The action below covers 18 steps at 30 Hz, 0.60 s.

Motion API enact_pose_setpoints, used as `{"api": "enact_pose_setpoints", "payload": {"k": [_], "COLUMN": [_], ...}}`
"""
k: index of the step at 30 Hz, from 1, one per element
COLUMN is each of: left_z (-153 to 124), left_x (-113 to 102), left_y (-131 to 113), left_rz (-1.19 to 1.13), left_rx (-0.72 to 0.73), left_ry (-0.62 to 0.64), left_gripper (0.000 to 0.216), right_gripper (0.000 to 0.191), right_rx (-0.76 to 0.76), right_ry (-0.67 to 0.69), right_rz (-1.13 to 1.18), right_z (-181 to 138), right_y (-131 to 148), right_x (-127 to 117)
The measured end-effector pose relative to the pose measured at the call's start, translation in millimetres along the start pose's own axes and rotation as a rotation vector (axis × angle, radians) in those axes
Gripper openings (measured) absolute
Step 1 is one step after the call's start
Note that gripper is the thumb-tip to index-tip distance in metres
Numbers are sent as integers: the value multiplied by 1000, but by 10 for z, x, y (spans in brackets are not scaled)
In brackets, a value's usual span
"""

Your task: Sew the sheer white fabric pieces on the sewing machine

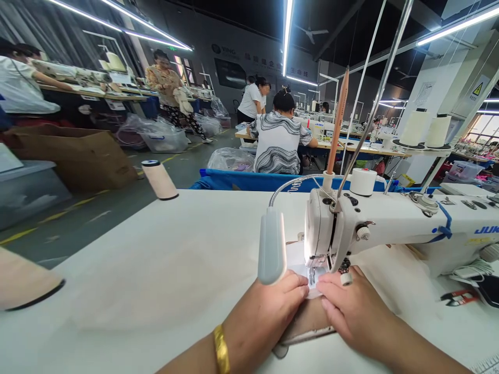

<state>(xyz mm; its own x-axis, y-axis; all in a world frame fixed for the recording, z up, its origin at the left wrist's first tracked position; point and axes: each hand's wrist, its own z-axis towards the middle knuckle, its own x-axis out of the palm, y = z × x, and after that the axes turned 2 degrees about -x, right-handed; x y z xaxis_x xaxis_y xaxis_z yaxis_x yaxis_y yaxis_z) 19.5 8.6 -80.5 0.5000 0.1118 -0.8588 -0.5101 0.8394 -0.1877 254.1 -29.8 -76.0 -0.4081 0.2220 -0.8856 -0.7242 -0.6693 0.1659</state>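
A white sewing machine stands before me, with its needle and presser foot between my hands. A small piece of thin white fabric lies under the foot, mostly hidden by my fingers. My left hand, with a gold bracelet at the wrist, pinches the fabric's left side, its fingers pressed together. From the right, my right hand holds the other side with bent fingers close to the foot. Under the hands is the brownish machine bed plate. A lamp hangs just above my left hand.
Cream thread cones stand on the white tabletop at the left. Red-handled snips lie at the right, beside a dark tray. A blue cloth bin borders the table's far edge. Several people sit or stand at other machines beyond.
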Motion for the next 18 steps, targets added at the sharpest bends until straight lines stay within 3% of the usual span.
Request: {"api": "enact_pose_setpoints", "payload": {"k": [11,15,18], "left_z": [38,-21,-83], "left_x": [-50,11,93], "left_y": [4,30,44], "left_rz": [-20,6,59], "left_rx": [-49,-157,-253], "left_ry": [-76,-38,-14], "left_gripper": [31,19,29], "right_gripper": [29,30,27], "right_rx": [26,13,-5], "right_ry": [-38,-70,-112], "right_rz": [3,30,20], "right_z": [16,17,-1], "right_y": [2,-16,-43], "right_x": [-38,-42,-55]}}
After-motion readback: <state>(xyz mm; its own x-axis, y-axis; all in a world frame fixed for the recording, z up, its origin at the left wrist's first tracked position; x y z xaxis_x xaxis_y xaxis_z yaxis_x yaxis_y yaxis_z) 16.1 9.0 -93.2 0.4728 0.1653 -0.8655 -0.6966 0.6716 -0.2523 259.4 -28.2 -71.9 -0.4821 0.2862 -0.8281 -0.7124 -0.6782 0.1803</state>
